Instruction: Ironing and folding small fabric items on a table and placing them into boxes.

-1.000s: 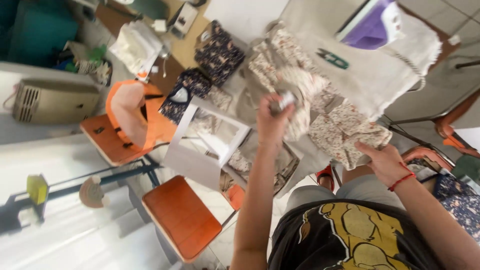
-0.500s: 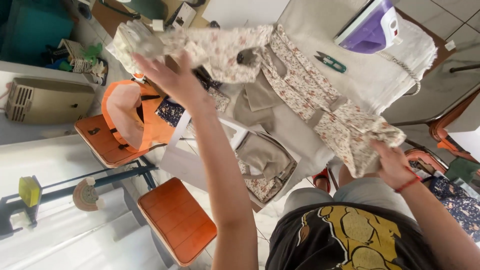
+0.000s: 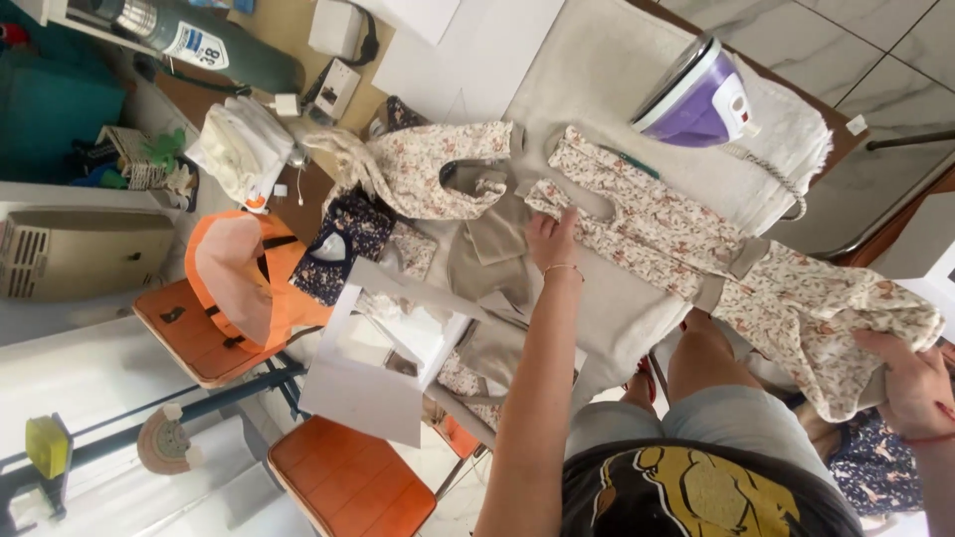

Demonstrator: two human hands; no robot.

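Note:
A cream floral garment [image 3: 686, 234] with a beige lining lies spread across a padded board covered in beige cloth [image 3: 597, 70]. My left hand [image 3: 552, 239] rests flat on the garment's middle, next to the beige lining, fingers extended. My right hand [image 3: 910, 383], with a red band at the wrist, grips the bunched end of the garment at the right edge, off the board. A purple and white iron [image 3: 696, 99] stands on the cloth beyond the garment.
Two orange chairs [image 3: 348, 482] stand at the left, one holding an orange bag [image 3: 244, 278]. A white folded cloth [image 3: 244, 144], a dark floral fabric [image 3: 348, 234], a power strip [image 3: 336, 89] and a green cylinder [image 3: 199, 40] lie at the far left.
The garment, earlier held up and shaken out in the air, now lies stretched over the board. My left hand came down from the raised sleeve onto its middle.

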